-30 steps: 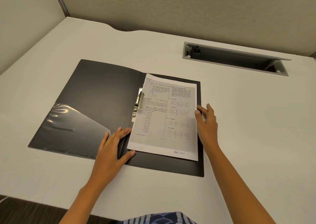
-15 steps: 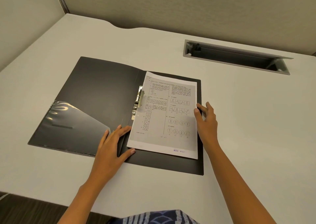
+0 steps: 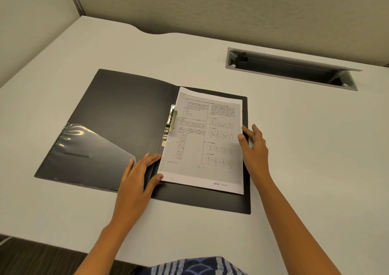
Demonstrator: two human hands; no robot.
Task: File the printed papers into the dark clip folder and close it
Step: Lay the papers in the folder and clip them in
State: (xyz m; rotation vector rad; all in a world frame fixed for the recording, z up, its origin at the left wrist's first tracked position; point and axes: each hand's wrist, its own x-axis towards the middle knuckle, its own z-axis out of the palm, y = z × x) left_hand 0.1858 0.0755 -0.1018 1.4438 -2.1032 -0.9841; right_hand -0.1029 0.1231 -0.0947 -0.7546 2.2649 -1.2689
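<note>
The dark clip folder (image 3: pixel 126 115) lies spread open on the pale counter (image 3: pixel 305 148). The printed papers (image 3: pixel 202 140) rest on its right half, slightly askew, their left edge at the metal clip (image 3: pixel 169 125) by the spine; whether the clip grips them I cannot tell. The left hand (image 3: pixel 136 180) lies flat with straight fingers across the spine, its thumb at the papers' lower left corner. The right hand (image 3: pixel 254 148) is loosely spread, holding nothing, its thumb against the papers' right edge. A clear pocket (image 3: pixel 88 148) covers the left flap's lower part. A cable slot (image 3: pixel 290 69) stands open well apart, far right, before the partition (image 3: pixel 210 5).
</note>
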